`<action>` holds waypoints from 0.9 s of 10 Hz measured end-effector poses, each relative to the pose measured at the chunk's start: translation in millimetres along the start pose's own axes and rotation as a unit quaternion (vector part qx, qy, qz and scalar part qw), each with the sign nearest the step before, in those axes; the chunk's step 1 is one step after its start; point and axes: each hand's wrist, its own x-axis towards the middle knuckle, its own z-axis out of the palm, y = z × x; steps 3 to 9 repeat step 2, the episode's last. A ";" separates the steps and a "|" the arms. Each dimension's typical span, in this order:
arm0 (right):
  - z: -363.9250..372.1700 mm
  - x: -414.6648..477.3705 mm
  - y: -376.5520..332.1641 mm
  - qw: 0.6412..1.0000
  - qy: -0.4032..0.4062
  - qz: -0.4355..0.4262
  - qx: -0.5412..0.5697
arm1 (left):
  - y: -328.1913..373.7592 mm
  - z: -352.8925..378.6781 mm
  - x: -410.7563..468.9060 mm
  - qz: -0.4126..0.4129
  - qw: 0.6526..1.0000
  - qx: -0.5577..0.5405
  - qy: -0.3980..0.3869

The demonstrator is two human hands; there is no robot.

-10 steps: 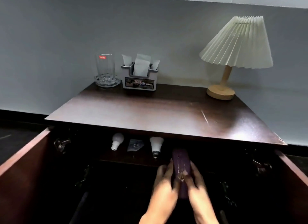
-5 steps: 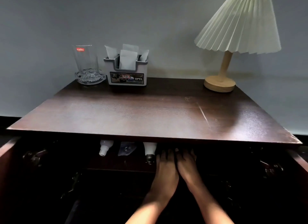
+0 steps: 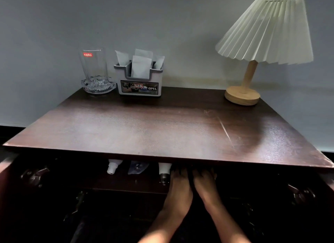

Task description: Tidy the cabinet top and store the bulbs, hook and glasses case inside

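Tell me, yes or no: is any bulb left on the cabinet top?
No: the cabinet top bears only a glass, a sachet holder and a lamp; two bulbs lie on the shelf below.

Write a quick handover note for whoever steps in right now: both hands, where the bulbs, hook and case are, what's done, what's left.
Left hand and right hand: side by side, reaching onto the shelf inside the open cabinet; fingers run under the cabinet top, so the grip can't be seen.
Two bulbs lie on the shelf, a clear packet between them, probably the hook.
Glasses case: not visible, presumably between the hands.
Top holds only the glass, organizer and lamp.
Left: release the case, withdraw, close the doors.
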 end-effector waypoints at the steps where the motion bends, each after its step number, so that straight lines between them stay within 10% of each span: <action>1: -2.6 -20.7 5.6 0.990 0.080 0.071 0.086 | 4.5 -13.1 -14.3 0.018 0.997 -0.051 0.048; 2: -22.5 -70.3 -3.9 0.974 0.196 -0.018 0.114 | 3.1 -43.7 -48.5 0.081 0.988 -0.097 0.092; 9: -22.5 -70.3 -3.9 0.974 0.196 -0.018 0.114 | 3.1 -43.7 -48.5 0.081 0.988 -0.097 0.092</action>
